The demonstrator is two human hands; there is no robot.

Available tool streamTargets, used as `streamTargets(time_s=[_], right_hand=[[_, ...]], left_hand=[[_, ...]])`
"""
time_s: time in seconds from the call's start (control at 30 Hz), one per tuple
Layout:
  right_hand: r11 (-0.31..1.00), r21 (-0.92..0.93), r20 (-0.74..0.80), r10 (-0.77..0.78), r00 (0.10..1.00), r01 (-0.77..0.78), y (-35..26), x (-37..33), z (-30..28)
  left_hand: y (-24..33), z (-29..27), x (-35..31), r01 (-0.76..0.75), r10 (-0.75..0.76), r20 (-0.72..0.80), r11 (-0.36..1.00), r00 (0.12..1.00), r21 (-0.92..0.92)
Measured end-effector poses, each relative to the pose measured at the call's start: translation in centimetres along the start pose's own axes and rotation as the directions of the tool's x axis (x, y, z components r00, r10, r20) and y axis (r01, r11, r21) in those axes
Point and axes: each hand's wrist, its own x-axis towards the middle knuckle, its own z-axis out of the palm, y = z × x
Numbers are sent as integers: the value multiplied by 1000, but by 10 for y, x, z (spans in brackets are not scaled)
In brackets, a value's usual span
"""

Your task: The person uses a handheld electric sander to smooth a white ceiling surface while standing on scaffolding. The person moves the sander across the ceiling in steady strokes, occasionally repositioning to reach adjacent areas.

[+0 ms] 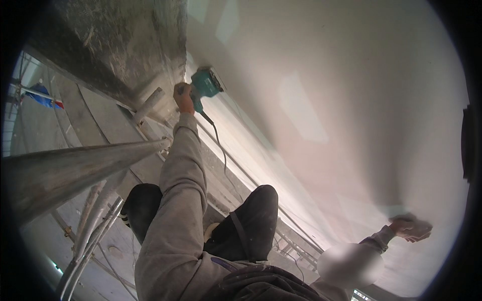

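Note:
My left arm in a grey sleeve reaches far up, and my left hand [184, 98] is closed round the grip of a teal electric sander [205, 84]. Its pad side faces the pale wall [341, 115], close to the wall's edge; whether the pad touches cannot be made out. A dark power cord [219, 143] hangs from the tool's lower end towards my knees. Out at the right, my right hand [409, 227] lies against the same wall with its fingers stretched out. A blurred patch covers part of my right forearm.
A thick metal pole [85, 168] crosses at the left, with several thinner scaffold tubes [93, 236] below it. A rough grey panel [135, 40] borders the wall at the upper left. My dark-trousered knees [258, 210] are bent below. Something blue [40, 94] hangs far left.

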Motion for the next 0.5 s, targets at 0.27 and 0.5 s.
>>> streamTargets(time_s=[0.27,0.5], right_hand=[[993,41,-22,-110,994,111,-7,3,-5],[999,-24,9,30,1000,-30,-30,4,-7]], left_hand=[[67,11,57,-195,193,57,980,979,30],[72,16,56,-93,93,-39,995,995,-17]])
